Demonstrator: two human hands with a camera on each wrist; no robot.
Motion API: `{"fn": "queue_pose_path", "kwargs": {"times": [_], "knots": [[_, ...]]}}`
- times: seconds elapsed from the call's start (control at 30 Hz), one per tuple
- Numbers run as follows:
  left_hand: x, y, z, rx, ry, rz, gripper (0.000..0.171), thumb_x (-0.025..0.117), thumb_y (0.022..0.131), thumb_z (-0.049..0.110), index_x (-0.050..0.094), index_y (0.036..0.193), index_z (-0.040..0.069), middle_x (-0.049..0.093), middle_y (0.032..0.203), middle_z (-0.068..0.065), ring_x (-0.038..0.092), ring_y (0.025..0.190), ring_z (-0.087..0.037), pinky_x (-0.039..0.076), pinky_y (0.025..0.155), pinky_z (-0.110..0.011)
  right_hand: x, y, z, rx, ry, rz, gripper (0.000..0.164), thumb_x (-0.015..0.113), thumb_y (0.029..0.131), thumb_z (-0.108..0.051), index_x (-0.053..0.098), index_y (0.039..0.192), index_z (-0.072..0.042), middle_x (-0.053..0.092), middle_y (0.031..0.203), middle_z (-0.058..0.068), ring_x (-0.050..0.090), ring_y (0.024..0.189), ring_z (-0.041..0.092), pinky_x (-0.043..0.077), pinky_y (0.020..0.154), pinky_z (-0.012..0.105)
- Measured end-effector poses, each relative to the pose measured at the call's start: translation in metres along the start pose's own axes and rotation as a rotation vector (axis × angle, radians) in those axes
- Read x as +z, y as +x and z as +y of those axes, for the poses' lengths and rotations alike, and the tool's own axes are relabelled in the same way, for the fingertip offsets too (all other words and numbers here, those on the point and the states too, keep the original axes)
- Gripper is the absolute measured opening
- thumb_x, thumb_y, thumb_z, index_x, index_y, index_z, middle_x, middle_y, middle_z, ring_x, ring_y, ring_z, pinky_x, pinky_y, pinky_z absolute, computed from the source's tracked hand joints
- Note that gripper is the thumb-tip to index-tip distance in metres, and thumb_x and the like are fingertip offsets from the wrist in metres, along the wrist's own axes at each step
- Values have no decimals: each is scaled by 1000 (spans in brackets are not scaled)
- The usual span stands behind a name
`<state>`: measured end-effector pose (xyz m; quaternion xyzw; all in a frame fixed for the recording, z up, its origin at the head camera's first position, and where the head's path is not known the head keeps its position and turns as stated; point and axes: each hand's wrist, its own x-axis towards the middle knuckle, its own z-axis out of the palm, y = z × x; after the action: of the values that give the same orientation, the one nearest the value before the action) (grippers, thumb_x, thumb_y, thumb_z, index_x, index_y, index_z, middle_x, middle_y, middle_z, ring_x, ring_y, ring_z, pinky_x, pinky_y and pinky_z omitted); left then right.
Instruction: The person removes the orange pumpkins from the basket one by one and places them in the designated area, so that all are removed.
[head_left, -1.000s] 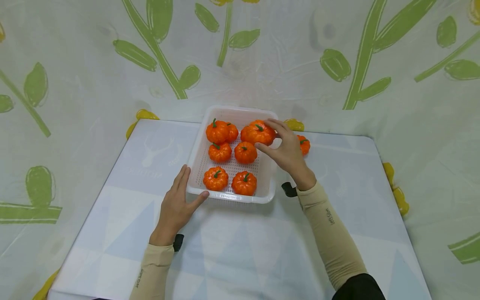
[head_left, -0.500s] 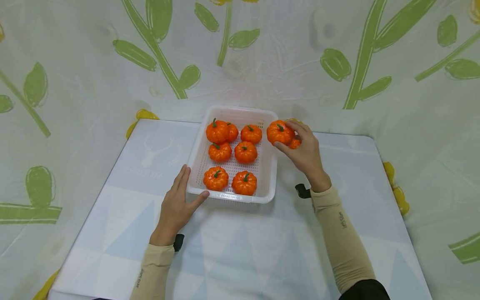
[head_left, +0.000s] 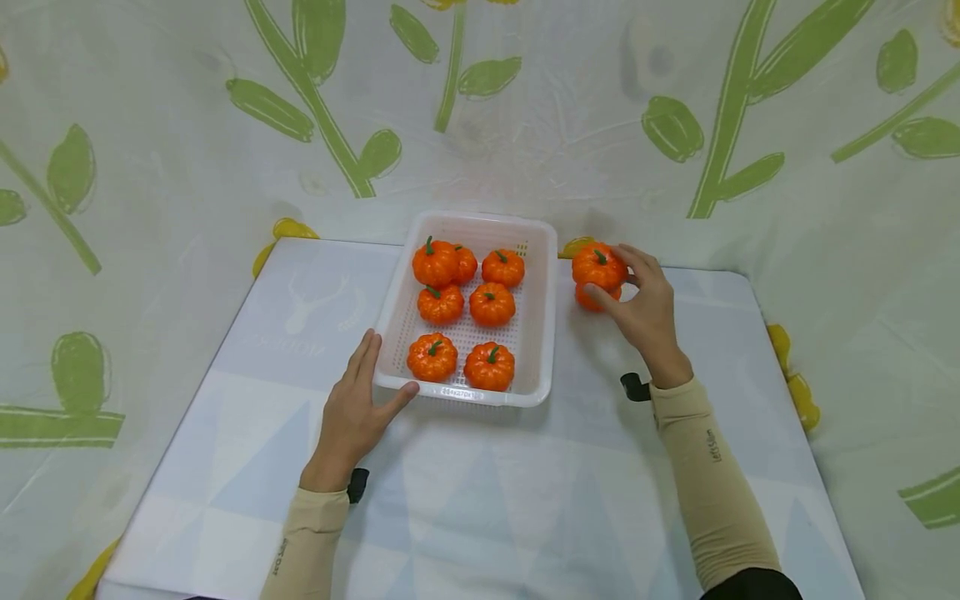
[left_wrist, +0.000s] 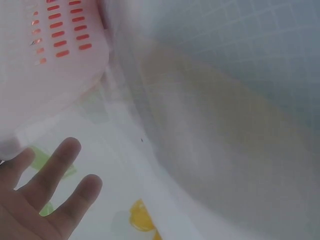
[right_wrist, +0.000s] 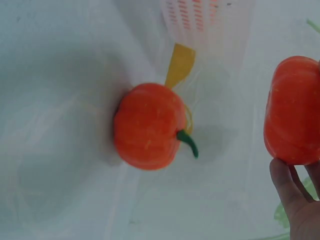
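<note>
A small orange toy pumpkin with a green stem is pinched between the thumb and fingers of my right hand. It hangs right of the basket, and below it a second pumpkin lies on the table, partly hidden in the head view. The right wrist view shows the two apart, with the held pumpkin at the right edge and the other pumpkin lying on its side. My left hand, fingers spread, rests at the front left corner of the white plastic basket. Several pumpkins sit in the basket.
A pale blue and white patterned cloth covers the table. Its far edge lies just behind the basket, against a light curtain printed with green leaves. Yellow printed shapes show beyond the table's edges.
My right hand has carried the pumpkin from above the basket to the right, over the table. A pumpkin at the basket's far right is uncovered. My left hand and the basket have stayed put.
</note>
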<state>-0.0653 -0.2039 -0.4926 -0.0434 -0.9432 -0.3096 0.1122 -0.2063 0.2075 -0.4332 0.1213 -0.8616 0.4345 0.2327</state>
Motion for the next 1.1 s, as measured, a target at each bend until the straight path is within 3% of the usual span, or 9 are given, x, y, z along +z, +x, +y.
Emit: {"fn": "queue_pose_path", "kwargs": {"times": [0.1, 0.2, 0.4, 0.77, 0.93, 1.1], "knots": [[0, 0, 0, -6, -1, -8, 101, 70, 89, 59, 21, 163, 12, 21, 168, -5, 37, 144, -38, 40, 104, -64, -6, 0, 6, 14, -4, 27, 65, 90, 79, -15, 62, 137, -4, 58, 140, 7, 54, 127, 21, 49, 93, 21], [0, 0, 0, -15, 1, -15, 101, 69, 89, 61, 20, 163, 14, 20, 168, -4, 36, 145, -37, 39, 104, -64, -12, -2, 13, 36, 4, 48, 65, 89, 79, -15, 62, 138, -5, 58, 140, 6, 54, 127, 20, 47, 92, 17], [0, 0, 0, -18, 1, -17, 101, 69, 89, 61, 20, 163, 14, 20, 168, -4, 36, 146, -37, 38, 105, -64, -25, -5, 29, 112, -2, 93, 64, 88, 81, -17, 62, 139, -9, 57, 140, 4, 54, 124, 20, 48, 94, 24], [0, 1, -1, -22, 4, -15, 101, 69, 89, 61, 19, 164, 15, 19, 168, -3, 36, 146, -37, 39, 105, -65, -38, -8, 57, 206, -12, 170, 65, 90, 79, -19, 63, 138, -10, 59, 137, 1, 53, 119, 15, 47, 91, 19], [-1, 0, 1, -14, 3, -14, 101, 70, 89, 60, 20, 163, 14, 20, 168, -5, 36, 145, -38, 39, 105, -65, -39, -11, 64, 258, -33, 161, 63, 87, 83, -22, 61, 139, -11, 58, 138, 2, 52, 121, 16, 46, 93, 22], [-1, 1, 1, -17, 6, -18, 101, 69, 89, 61, 19, 163, 13, 20, 168, -5, 36, 145, -38, 39, 104, -65, -39, -12, 69, 322, -73, 110, 67, 84, 86, -25, 56, 145, -8, 55, 142, 9, 50, 124, 23, 47, 101, 36]]}}
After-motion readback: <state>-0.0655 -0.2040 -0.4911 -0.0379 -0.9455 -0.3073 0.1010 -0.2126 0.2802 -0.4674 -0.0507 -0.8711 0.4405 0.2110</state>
